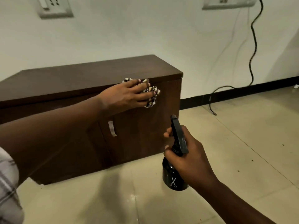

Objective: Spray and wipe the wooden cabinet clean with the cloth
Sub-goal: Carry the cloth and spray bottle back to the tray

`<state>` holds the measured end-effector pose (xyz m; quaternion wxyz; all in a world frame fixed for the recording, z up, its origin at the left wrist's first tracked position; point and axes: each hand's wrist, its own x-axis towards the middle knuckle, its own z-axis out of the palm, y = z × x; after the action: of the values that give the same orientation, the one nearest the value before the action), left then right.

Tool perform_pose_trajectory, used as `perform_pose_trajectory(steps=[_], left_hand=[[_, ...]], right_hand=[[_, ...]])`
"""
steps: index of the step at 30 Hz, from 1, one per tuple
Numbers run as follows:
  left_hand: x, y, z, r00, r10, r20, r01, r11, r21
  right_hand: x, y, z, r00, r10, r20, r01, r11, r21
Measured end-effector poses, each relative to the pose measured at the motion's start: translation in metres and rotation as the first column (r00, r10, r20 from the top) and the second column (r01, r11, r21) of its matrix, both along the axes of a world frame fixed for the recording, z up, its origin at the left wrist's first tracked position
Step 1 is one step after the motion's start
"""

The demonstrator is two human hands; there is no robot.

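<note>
Right hand (187, 152) curled round spray bottle (175, 173) (nozzle toward cabinet (137, 126)); left hand (124, 96), fingers (142, 92) spread, pressing cloth (152, 94) on door; better wiped in overlapping strokes

Looks like a plain room in a home or small office. Low dark-brown wooden cabinet (100, 75) with a small metal door handle (112, 128), set against a bare off-white painted wall (145, 33). Two white wall socket plates (54, 7) high up, with a thin black cable (254, 38) hanging from one down to a black skirting strip (242, 92). Large glossy beige floor tiles (242, 143), speckled with dirt.
</note>
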<state>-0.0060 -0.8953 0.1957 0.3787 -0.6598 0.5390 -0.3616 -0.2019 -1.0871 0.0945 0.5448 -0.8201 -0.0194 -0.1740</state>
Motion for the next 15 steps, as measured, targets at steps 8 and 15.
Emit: perform_pose_trajectory(steps=[8,15], left_hand=[[-0.045,0.099,0.101,0.982,0.185,0.023,-0.153,0.871,-0.466],[-0.066,0.167,0.155,0.959,0.282,-0.008,-0.203,0.669,-0.715]], right_hand=[[0.015,0.05,0.08,0.99,0.066,0.123,-0.067,0.998,-0.001],[0.016,0.068,0.139,0.981,0.06,0.185,-0.056,0.998,-0.03]])
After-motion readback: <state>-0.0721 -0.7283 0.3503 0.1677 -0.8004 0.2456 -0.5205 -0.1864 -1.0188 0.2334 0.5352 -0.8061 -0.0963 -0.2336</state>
